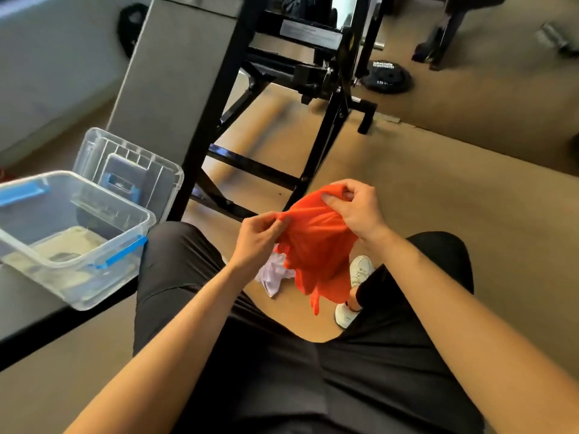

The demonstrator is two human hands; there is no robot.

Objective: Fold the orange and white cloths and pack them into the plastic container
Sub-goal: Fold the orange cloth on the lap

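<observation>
Two bare forearms reach out from the bottom of the view over a lap in dark trousers [282,371], and both hands are busy. The left hand [258,238] has its grip pinched shut on the left edge of the orange cloth [316,245], thumb and fingertips bunching the fabric. The right hand [354,208] is clamped on the top right of that same cloth, thumb pressed into the fold, fingers curled over the hem. So the orange cloth hangs between the two hands, gathered at the top and drooping in loose folds between the knees, clear of the floor as far as the view shows.

Just behind and below it, the white cloth [275,275] peeks out in a crumpled heap, partly hidden by the orange one; whether it lies on the floor or on the leg is hard to tell. A white shoe [360,270] shows just to the right, on the tan floor [438,189].

Over to the left, the plastic container [72,239] sits on the grey tabletop [22,296], clear-walled, with blue latches [125,252] on its sides, its top open and neither cloth inside. Right behind it, its clear lid [128,164] stands tilted on edge.

Further out, a black metal frame [250,120] of gym equipment rises beyond the knees, and a black weight plate [385,77] lies flat on the floor at the back.
</observation>
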